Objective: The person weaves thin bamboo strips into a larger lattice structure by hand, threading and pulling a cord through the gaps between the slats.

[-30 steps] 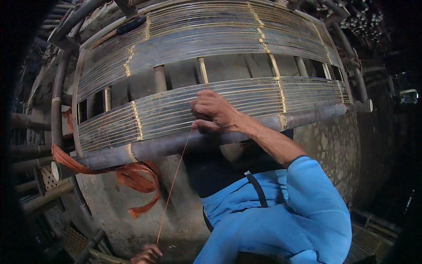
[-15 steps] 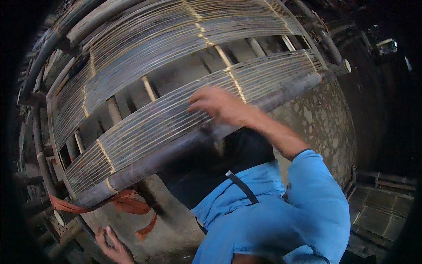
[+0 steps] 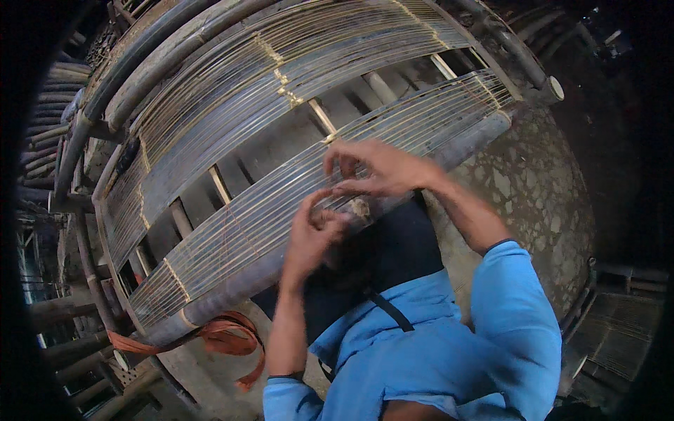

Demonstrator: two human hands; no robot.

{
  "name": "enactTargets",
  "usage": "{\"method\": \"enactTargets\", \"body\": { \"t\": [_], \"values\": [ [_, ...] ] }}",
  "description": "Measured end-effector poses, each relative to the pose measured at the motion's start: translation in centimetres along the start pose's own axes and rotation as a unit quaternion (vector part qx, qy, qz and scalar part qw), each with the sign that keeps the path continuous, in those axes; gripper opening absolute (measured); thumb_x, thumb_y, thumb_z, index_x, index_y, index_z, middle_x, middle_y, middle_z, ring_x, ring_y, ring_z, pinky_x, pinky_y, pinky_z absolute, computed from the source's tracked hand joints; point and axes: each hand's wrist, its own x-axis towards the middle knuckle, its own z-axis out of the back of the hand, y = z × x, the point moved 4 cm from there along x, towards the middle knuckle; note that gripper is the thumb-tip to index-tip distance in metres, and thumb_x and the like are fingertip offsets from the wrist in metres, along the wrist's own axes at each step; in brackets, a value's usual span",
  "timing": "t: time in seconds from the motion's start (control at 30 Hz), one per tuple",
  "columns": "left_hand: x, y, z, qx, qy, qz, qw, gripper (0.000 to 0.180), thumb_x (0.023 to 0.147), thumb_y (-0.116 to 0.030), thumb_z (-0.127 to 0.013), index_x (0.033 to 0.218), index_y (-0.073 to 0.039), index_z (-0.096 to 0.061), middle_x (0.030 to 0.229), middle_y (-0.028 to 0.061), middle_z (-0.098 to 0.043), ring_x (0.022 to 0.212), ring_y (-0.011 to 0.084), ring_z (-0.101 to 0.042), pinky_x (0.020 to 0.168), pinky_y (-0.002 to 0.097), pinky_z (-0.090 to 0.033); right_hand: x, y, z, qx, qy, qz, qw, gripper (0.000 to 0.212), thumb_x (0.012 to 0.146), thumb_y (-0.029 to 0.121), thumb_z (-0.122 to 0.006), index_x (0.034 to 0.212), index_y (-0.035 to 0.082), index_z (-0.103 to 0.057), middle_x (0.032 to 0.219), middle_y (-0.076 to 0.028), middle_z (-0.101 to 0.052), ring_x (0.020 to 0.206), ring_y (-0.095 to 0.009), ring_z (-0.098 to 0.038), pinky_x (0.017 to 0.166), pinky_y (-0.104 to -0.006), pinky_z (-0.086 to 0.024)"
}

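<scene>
While the large frame of thin bamboo slats [image 3: 295, 105] rests tilted on the stone floor [image 3: 533, 203], its lower pole [image 3: 463, 137] lies across the person's lap, within reach. An orange strap [image 3: 225, 337] trails from the pole's left end. The right hand [image 3: 382, 168] pinches at the slat edge; the left hand [image 3: 312, 235], fingers curled, seems to grip a fine binding strand, though blur obscures it.

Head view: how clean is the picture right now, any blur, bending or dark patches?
Head view: the left hand and right hand are slightly motion-blurred; the bamboo slat panel is sharp but its straight slats bow toward the rim; corners fall to black; light is dim and even, without glare.
</scene>
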Motion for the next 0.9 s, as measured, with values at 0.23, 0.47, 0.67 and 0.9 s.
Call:
{"method": "enactTargets", "body": {
  "t": [0.23,0.47,0.67,0.9],
  "values": [
    [4.1,4.6,16.9,-0.151,-0.051,0.203,0.966,0.018,0.093,-0.022,-0.075,0.094,-0.004,-0.077,0.066,-0.0039,-0.057,0.056,0.0069,-0.046,0.051,0.0254,-0.035,1.2,-6.7,9.3,-0.054,-0.118,0.032,0.991,0.022,0.088,0.025,-0.078,0.093,0.004,-0.073,0.09,-0.006,-0.06,0.089,-0.016,-0.056,0.077,-0.0318,-0.047],
    [19.0,4.4,4.4,0.48,0.027,0.08,0.873,0.027,0.089,-0.03,-0.072,0.098,-0.006,-0.08,0.092,0.021,-0.074,0.084,0.0376,-0.073,0.076,0.046,-0.056,6.7,-19.5,4.6,-0.175,-0.147,-0.101,0.968,0.038,0.093,0.026,-0.064,0.127,0.007,-0.068,0.114,-0.021,-0.069,0.113,-0.039,-0.063,0.095,-0.0477,-0.051],
    [24.1,9.0,-1.6,0.231,0.056,0.214,0.948,0.027,0.091,-0.02,-0.065,0.084,0.004,-0.074,0.077,0.0087,-0.07,0.067,0.0182,-0.061,0.062,0.0358,-0.047,10.3,-16.7,3.4,-0.16,-0.027,-0.24,0.957,0.036,0.091,0.03,-0.064,0.117,0.006,-0.072,0.115,-0.025,-0.071,0.107,-0.043,-0.067,0.092,-0.0505,-0.053],
    [17.2,-0.5,-3.2,0.369,-0.083,-0.264,0.887,0.017,0.085,-0.016,-0.074,0.09,0.0,-0.074,0.112,0.0226,-0.066,0.103,0.0397,-0.059,0.095,0.0462,-0.049,4.5,-12.3,4.3,-0.067,-0.212,0.043,0.974,0.016,0.087,0.023,-0.073,0.096,0.01,-0.077,0.121,-0.016,-0.066,0.12,-0.035,-0.06,0.101,-0.0447,-0.046]
  ]
}}
